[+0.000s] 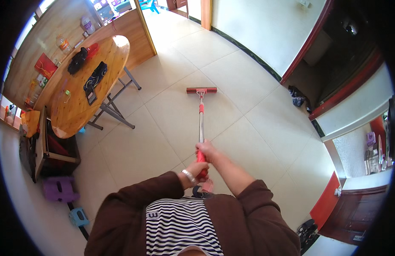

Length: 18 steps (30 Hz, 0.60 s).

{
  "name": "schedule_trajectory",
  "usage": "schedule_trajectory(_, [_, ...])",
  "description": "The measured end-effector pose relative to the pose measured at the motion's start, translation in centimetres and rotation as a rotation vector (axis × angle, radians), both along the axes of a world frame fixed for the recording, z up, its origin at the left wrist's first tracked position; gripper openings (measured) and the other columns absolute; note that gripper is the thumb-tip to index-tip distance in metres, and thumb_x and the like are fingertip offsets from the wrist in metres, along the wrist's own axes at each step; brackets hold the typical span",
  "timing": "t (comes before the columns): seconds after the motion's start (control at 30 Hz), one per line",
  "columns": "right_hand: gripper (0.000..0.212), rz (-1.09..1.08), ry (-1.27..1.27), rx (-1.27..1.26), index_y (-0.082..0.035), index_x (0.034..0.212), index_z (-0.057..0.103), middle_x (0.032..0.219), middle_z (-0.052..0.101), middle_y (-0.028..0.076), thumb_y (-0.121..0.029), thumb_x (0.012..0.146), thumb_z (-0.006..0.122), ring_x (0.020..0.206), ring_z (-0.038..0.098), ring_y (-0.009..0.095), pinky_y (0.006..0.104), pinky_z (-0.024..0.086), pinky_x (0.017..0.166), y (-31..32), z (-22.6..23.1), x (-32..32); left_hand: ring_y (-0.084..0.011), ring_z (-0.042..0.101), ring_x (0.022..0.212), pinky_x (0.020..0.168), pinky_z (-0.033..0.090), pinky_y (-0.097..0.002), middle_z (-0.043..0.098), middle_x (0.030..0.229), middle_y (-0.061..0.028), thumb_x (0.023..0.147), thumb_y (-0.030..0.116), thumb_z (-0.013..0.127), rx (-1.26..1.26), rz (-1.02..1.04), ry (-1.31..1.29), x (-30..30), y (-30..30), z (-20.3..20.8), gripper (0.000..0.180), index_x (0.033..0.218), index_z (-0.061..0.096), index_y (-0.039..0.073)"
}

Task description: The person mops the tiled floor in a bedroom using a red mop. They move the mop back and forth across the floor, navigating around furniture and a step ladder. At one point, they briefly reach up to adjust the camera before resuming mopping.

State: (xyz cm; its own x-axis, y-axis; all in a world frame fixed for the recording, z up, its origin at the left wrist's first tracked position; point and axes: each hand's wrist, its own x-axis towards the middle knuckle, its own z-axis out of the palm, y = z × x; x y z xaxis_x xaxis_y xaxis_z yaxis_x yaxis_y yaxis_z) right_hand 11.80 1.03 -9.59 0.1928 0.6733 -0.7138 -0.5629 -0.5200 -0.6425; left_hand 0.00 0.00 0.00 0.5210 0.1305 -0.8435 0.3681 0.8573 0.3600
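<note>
A sponge mop [201, 121] with a metal pole and red grips reaches straight ahead of me over the tiled floor. Its wide red head [201, 90] lies crosswise on the pale tiles. My left hand [196, 170], with a silver band at the wrist, is wrapped round the red lower end of the handle. Farther up, my right hand [206, 150] grips the same handle just where the metal pole begins. Both forearms come together in front of my striped top.
On the left, an oval wooden table [116, 49] on folding metal legs holds dark cloth items and a phone. A dark cabinet [56, 149] stands below it, near a purple plastic object [61, 189]. Crumpled dark cloth [298, 97] lies by the right doorway; dark shoes [307, 232] sit lower right.
</note>
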Motion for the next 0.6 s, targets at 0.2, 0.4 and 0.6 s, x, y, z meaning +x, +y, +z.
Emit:
schedule_trajectory(0.2, [0.022, -0.105, 0.045, 0.005, -0.002, 0.093, 0.037, 0.064, 0.049, 0.01, -0.004, 0.077, 0.052, 0.049, 0.051, 0.019, 0.0344, 0.046, 0.04, 4.9, 2.8, 2.1, -0.0179, 0.047, 0.048, 0.036, 0.035, -0.0288, 0.047, 0.064, -0.0069, 0.078, 0.002, 0.051, -0.005, 0.013, 0.115, 4.1, 5.1, 4.4, 0.022, 0.096, 0.042, 0.009])
schedule_trajectory(0.4, [0.025, 0.011, 0.05, 0.046, -0.004, 0.093, 0.034, 0.066, 0.05, 0.009, -0.006, 0.078, 0.054, 0.05, 0.052, 0.016, 0.0333, 0.047, 0.04, 12.7, 2.1, 11.5, -0.0173, 0.049, 0.05, 0.039, 0.038, -0.0296, 0.046, 0.063, -0.0066, 0.078, 0.001, 0.053, -0.021, 0.025, 0.028, 12.5, 13.7, 3.5, 0.019, 0.093, 0.043, 0.007])
schedule_trajectory(0.6, [0.028, 0.014, 0.127, -0.019, -0.007, 0.093, 0.033, 0.064, 0.048, 0.006, -0.004, 0.077, 0.055, 0.049, 0.05, 0.013, 0.0302, 0.045, 0.039, 25.3, 1.9, 21.5, -0.0187, 0.052, 0.051, 0.038, 0.041, -0.0306, 0.048, 0.065, -0.0064, 0.075, 0.003, 0.054, 0.032, 0.096, -0.006, 22.0, 25.3, 2.1, 0.014, 0.086, 0.045, 0.006])
